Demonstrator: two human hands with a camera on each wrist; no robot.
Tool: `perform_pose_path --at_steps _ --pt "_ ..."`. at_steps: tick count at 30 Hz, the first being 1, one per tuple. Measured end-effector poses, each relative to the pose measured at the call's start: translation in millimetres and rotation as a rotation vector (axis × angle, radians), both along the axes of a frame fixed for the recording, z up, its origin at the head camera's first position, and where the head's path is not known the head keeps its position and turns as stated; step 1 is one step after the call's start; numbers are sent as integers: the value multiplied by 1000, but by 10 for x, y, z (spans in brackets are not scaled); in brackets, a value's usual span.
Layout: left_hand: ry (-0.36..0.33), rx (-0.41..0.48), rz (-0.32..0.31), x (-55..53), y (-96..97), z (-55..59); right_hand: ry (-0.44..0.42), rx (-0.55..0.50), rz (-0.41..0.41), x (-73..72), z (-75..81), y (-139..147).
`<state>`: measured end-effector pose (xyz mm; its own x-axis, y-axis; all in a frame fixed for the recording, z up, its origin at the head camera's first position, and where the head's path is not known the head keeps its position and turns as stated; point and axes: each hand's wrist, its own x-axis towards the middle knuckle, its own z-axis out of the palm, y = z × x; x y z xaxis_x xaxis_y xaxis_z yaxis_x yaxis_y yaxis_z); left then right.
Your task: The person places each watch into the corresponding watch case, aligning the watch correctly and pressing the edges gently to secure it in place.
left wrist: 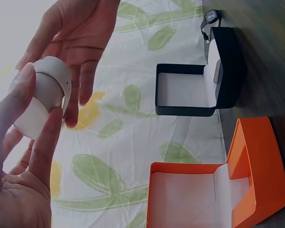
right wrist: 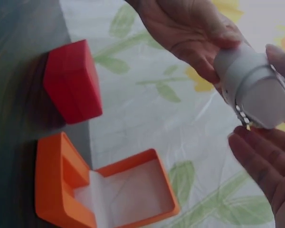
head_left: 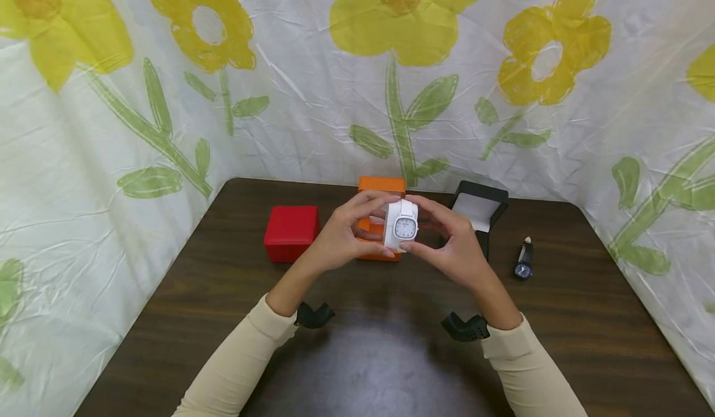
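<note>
Head view: white watch (head_left: 405,224) upright, dial (head_left: 404,228) face-on.

A white cushion (right wrist: 267,102), ringed by a white strap (right wrist: 247,76), is held between the left hand (right wrist: 192,31) and the right hand (right wrist: 275,166). On the dark table (right wrist: 19,85), an orange box (right wrist: 50,185) stands open, showing its white lining; a closed red box (right wrist: 75,83) stands to its left. A flowered curtain (right wrist: 133,102) hangs on the far side.
</note>
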<state>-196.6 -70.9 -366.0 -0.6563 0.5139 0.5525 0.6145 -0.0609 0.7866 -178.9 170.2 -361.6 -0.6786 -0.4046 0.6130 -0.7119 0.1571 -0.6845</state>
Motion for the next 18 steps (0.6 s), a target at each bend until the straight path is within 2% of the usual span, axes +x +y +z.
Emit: perform_pose_path --at_steps 6,10,18 --pt "-17 15 -18 -11 -8 20 10 64 35 -19 25 58" --pt "-22 25 -27 -19 -10 15 16 58 47 -19 28 58" --pt "-26 34 -23 -40 -13 2 50 28 -20 -13 -14 -18"
